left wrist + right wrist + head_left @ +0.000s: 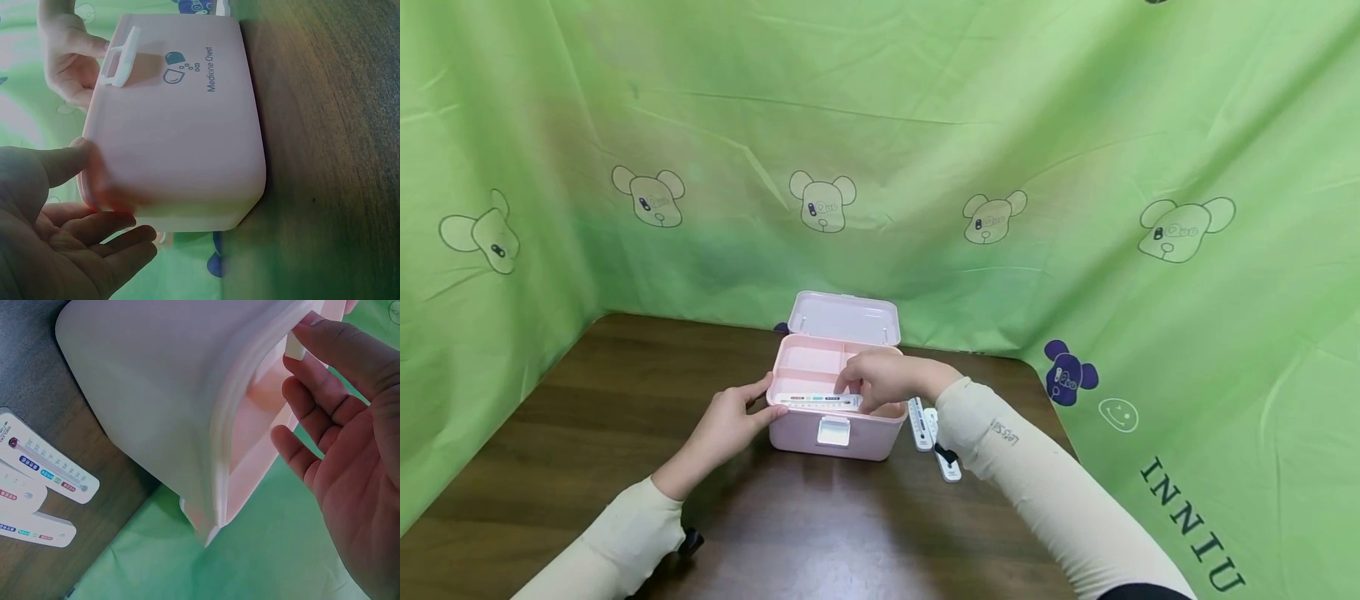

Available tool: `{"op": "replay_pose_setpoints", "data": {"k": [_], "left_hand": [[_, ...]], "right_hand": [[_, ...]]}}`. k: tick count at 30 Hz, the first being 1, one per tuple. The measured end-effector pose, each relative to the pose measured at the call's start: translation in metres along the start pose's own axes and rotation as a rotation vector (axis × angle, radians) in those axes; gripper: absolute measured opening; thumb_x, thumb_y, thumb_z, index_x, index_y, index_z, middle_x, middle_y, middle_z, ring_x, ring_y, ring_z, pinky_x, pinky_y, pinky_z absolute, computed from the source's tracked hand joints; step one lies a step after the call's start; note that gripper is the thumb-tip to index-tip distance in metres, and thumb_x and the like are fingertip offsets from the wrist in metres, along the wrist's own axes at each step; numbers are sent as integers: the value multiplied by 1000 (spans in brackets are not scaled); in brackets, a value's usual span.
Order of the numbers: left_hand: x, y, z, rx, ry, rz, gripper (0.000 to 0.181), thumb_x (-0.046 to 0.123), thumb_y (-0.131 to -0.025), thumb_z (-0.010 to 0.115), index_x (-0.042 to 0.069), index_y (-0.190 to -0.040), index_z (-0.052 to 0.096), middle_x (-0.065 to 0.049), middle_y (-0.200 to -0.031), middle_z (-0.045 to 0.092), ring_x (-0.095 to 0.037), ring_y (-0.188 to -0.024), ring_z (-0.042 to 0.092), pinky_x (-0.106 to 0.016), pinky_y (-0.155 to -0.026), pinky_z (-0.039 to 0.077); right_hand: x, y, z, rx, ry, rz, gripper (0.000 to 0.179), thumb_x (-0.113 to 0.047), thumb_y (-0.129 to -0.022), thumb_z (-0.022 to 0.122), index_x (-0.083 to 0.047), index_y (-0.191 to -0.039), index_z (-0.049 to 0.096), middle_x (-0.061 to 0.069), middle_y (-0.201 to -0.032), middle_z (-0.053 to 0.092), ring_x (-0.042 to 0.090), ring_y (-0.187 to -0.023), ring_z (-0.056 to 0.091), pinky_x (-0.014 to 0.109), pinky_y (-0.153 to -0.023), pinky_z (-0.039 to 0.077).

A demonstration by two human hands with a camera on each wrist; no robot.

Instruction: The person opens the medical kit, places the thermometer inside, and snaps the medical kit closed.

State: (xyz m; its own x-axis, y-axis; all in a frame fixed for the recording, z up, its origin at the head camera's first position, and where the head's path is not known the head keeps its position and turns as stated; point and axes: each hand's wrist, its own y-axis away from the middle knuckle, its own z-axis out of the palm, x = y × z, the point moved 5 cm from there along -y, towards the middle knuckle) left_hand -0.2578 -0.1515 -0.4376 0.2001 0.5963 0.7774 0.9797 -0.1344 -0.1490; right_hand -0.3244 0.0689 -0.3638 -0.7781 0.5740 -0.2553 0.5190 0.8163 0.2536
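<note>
A pink medicine chest point(842, 437) stands on the table with its lid point(844, 318) raised and a divided tray point(811, 360) inside the rim. My left hand point(730, 421) grips its front left corner, thumb at the front rim and fingers along the side point(115, 222). Over the tray's front part, my right hand point(883, 379) pinches the right end of a white strip thermometer point(818, 402) between thumb and index finger. Only that white end point(295, 347) shows in the right wrist view, the other fingers loosely bent beside it.
Right of the chest, several more white thermometers point(56, 459) lie overlapping on the brown wooden table point(820, 533), partly under my right forearm in the head view. A white latch point(833, 431) hangs on the chest's front. Green cloth point(895, 108) surrounds the table's back and sides.
</note>
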Motion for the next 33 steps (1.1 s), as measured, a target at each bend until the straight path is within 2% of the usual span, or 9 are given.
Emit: {"op": "replay_pose_setpoints", "data": {"k": [4,12,21,28,31,33], "left_hand": [[0,0,-1,4,5,4,73,37,-93,77,4,-151,47,-15,-151,49,-35,-130,58,-34,-78,49],[-3,1,-1,9,-6,4,75,40,-93,76,4,-151,47,-15,-151,49,-33,-131,58,-33,-78,48],[-3,-1,-1,17,-18,14,73,39,-93,76,4,-150,47,-14,-151,50,-33,-131,58,-36,-83,52],[-3,-1,0,17,-6,5,73,38,-93,76,5,-151,47,-13,-152,49,-33,-132,57,-43,-91,56],[-3,-1,2,13,5,-2,73,39,-93,77,6,-151,47,-12,-152,49,-32,-133,56,-43,-91,55],[-2,-1,2,16,4,8,73,39,-93,76,5,-151,48,-13,-151,50,-32,-133,57,-44,-93,55]], "right_hand": [[0,-2,3,0,-19,-17,42,-3,-79,79,-10,-120,73,-2,-94,66,13,-89,60,24,-82,49],[-3,-5,7,14,22,-37,37,-4,-82,78,-9,-119,74,-1,-92,66,13,-88,59,26,-84,49],[-2,-3,11,47,65,-53,32,-4,-85,74,-12,-116,76,-1,-91,67,10,-86,56,26,-82,48],[-3,-1,12,49,66,-41,28,-6,-88,72,-13,-116,76,0,-96,70,18,-94,62,29,-87,49],[-4,5,10,101,131,-35,25,-13,-91,74,-14,-115,76,-2,-96,71,16,-94,63,32,-89,50],[-5,12,6,175,194,-32,22,-19,-93,74,-16,-114,77,-5,-96,72,14,-94,64,36,-93,50]]}}
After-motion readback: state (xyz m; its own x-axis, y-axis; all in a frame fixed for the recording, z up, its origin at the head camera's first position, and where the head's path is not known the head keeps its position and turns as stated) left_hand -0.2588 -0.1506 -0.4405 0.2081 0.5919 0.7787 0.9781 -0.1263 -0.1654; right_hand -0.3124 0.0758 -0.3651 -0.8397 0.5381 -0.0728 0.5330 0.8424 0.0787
